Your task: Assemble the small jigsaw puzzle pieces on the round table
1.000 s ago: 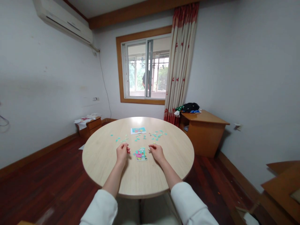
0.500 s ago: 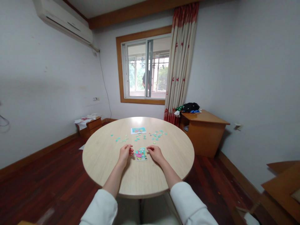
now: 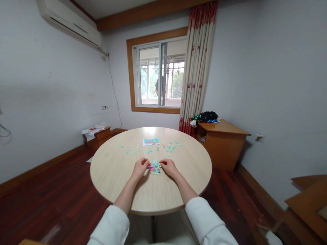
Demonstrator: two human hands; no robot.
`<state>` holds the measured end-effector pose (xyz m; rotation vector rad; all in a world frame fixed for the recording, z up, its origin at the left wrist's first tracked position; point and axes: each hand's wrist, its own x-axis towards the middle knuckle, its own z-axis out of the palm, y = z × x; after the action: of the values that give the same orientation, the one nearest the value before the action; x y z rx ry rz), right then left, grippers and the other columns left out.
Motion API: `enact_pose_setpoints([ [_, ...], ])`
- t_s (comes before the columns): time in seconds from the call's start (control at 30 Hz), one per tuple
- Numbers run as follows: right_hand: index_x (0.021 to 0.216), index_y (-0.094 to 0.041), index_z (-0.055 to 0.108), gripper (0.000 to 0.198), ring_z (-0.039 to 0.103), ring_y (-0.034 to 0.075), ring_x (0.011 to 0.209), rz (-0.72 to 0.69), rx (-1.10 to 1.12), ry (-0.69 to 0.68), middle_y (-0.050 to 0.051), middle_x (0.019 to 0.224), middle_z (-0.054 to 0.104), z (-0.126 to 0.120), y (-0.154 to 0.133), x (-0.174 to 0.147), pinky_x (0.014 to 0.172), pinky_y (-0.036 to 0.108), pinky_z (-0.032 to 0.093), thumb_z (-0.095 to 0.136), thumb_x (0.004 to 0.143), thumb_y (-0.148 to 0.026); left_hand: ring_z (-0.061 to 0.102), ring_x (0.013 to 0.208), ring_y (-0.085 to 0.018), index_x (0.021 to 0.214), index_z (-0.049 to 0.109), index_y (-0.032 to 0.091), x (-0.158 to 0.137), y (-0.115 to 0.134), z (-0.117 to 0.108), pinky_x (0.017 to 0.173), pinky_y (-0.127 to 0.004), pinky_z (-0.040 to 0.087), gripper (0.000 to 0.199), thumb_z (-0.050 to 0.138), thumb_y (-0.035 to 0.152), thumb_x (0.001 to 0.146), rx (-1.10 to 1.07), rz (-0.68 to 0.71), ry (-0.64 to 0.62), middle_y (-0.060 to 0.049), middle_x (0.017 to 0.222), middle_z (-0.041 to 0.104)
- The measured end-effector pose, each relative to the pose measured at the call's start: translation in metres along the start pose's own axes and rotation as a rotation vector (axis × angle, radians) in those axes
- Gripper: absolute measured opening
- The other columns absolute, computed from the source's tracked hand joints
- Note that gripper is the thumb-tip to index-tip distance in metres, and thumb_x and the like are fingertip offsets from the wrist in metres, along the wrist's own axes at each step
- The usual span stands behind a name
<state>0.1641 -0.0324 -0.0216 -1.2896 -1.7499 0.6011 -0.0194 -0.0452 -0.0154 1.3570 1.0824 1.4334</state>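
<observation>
Round pale-wood table [image 3: 122, 183], seen from the seated person's head camera. A small, partly assembled jigsaw puzzle [image 3: 154, 167], pink and teal, lay flat near the middle of the table, just ahead of both hands.

Left hand [image 3: 140, 168] rested at the puzzle's left edge, fingers curled together and touching or almost touching it; at this size I could not tell whether a piece sat between the fingertips. Right hand [image 3: 168, 166] rested at the puzzle's right edge, thumb and forefinger drawn together in a pinch at the border; something tiny may have been held there, but the view was too small to be sure. Both forearms bare, white sleeves [image 3: 206, 221] pushed back.

Beyond the puzzle, loose teal pieces [image 3: 170, 147] lay scattered across the far half of the table, a thinner scatter to the left [image 3: 131, 151]. A reference picture card [image 3: 150, 141] lay flat beyond them, well apart from the hands.

Room: window [image 3: 158, 76] with a wooden frame on the far wall, a figure standing outside it; red-and-cream curtain [image 3: 198, 64] to its right; wooden desk [image 3: 222, 143] with dark items on it beside the curtain; air conditioner [image 3: 68, 22] high on the left wall.
</observation>
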Motion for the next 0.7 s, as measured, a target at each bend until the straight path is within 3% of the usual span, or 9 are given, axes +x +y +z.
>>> enact_pose_setpoints([
  [0.17, 0.078, -0.018, 0.072, 0.021, 0.066, 0.017, 0.076, -0.001, -0.002, 0.004, 0.005, 0.080, 0.073, -0.0008, -0.0033, -0.0009, 0.073, 0.028, 0.049, 0.054, 0.070, -0.013, 0.064, 0.064, -0.019, 0.064, 0.059, 0.016, 0.0020, -0.0074, -0.0028, 0.066, -0.033, 0.051, 0.025, 0.065, 0.040, 0.062, 0.095, 0.034, -0.065, -0.006, 0.064, 0.065],
  [0.7, 0.080, -0.019, 0.073, 0.022, 0.065, 0.017, 0.076, -0.039, -0.078, 0.000, 0.005, 0.082, 0.073, 0.0025, 0.0000, 0.0003, 0.073, 0.027, 0.047, 0.054, 0.072, -0.013, 0.060, 0.061, -0.017, 0.062, 0.061, 0.017, -0.0001, -0.0020, -0.0020, 0.064, -0.029, 0.047, 0.015, 0.061, 0.032, 0.060, 0.168, 0.052, -0.077, -0.004, 0.061, 0.064],
])
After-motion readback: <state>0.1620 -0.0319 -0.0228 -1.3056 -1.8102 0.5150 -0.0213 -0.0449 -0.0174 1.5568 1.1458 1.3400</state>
